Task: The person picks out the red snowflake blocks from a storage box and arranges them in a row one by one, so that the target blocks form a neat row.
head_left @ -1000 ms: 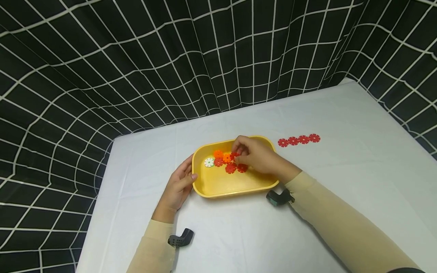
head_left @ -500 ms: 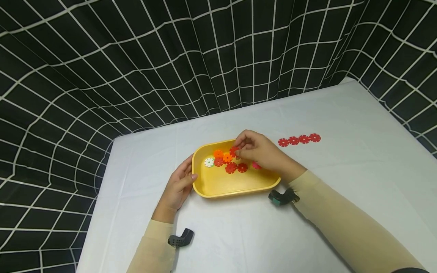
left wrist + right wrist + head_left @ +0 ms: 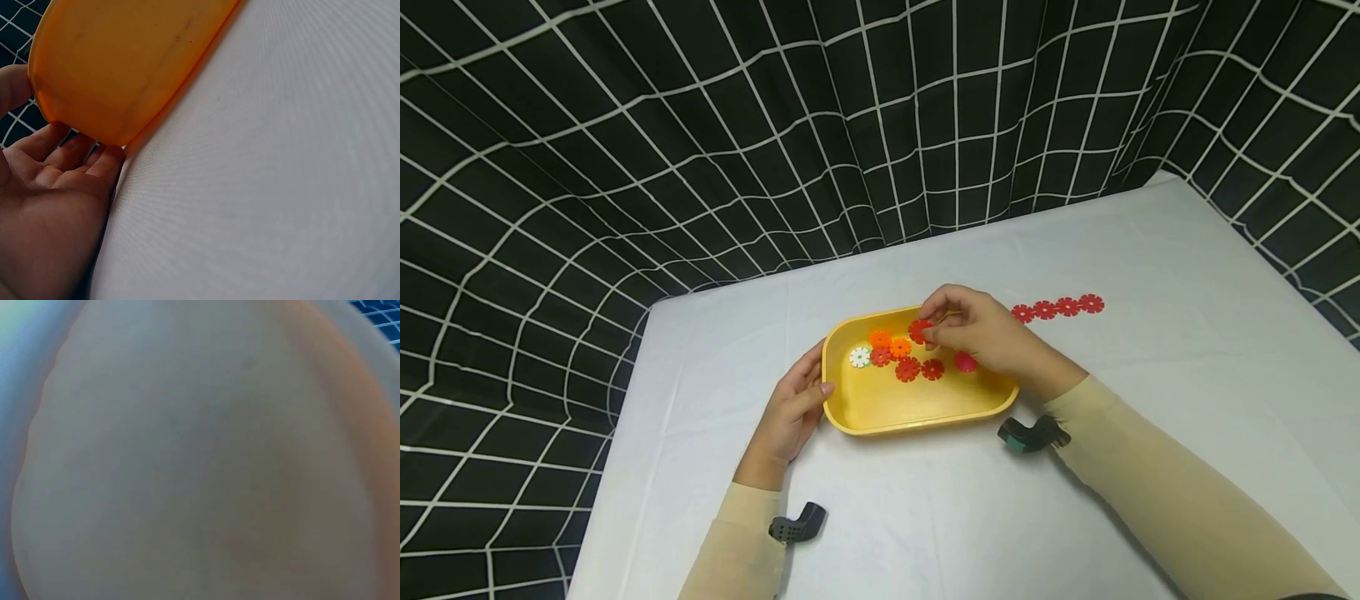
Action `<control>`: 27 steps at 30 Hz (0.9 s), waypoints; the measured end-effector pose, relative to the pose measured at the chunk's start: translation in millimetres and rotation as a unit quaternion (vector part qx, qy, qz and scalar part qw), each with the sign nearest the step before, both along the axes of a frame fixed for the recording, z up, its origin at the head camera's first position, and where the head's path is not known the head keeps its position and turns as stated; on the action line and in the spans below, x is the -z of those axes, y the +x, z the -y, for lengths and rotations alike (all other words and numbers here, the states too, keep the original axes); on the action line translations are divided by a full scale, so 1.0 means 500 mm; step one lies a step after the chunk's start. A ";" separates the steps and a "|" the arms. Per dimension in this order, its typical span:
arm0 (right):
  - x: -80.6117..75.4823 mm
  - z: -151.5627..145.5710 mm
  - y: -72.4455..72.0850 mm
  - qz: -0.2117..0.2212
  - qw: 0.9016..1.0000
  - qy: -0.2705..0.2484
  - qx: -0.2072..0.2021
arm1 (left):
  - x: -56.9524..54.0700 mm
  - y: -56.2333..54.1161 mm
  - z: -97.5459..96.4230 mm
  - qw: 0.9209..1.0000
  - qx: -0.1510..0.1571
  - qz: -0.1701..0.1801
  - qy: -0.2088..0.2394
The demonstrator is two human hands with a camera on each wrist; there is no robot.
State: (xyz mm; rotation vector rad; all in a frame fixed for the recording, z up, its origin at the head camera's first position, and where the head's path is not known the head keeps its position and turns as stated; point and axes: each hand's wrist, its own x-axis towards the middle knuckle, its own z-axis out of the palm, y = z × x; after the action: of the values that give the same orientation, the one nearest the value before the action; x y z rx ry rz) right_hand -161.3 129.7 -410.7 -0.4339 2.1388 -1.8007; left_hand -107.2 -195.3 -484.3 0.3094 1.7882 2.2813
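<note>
My right hand (image 3: 983,332) pinches a red notched plastic disc (image 3: 918,332) between thumb and fingers, over the back part of a yellow tray (image 3: 887,407). With the thumb at the rim and fingers along the outer wall, my left hand (image 3: 792,410) holds the tray's left end; the left wrist view shows the same grip on the tray (image 3: 125,69). Inside lie a white disc (image 3: 860,357), orange discs (image 3: 900,348), several red discs (image 3: 907,369) and a pink disc (image 3: 966,362) partly under the right hand. Blurred skin fills most of the right wrist view.
A row of joined red discs (image 3: 1067,307) lies on the white tablecloth (image 3: 1180,350) right of the tray, its left end close to the right hand. Behind the table hangs a black curtain (image 3: 925,125) with a white grid.
My right hand has lifted the red disc away from the others and drawn back slightly to the right, uncovering the pink disc. The left hand and tray have stayed put.
</note>
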 end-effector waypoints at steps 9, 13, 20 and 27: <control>-0.010 -0.034 0.011 -0.001 1.000 0.007 0.002 | 0.001 0.000 0.000 1.000 -0.003 0.004 0.002; -0.017 -0.053 0.012 -0.003 1.000 0.003 0.006 | -0.002 0.001 -0.002 1.000 -0.005 0.006 0.004; -0.027 -0.080 0.018 -0.022 0.999 0.019 0.022 | -0.003 0.001 -0.001 1.000 -0.004 0.007 0.000; -0.024 -0.111 0.025 -0.043 0.997 0.032 0.046 | 0.000 0.000 0.000 1.000 -0.003 0.005 0.001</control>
State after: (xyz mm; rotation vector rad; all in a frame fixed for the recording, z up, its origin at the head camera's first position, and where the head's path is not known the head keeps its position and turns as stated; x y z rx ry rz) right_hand -148.6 185.4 -398.6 -0.4107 2.3033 -1.7874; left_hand -107.1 -195.3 -484.2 0.2920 1.7853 2.2837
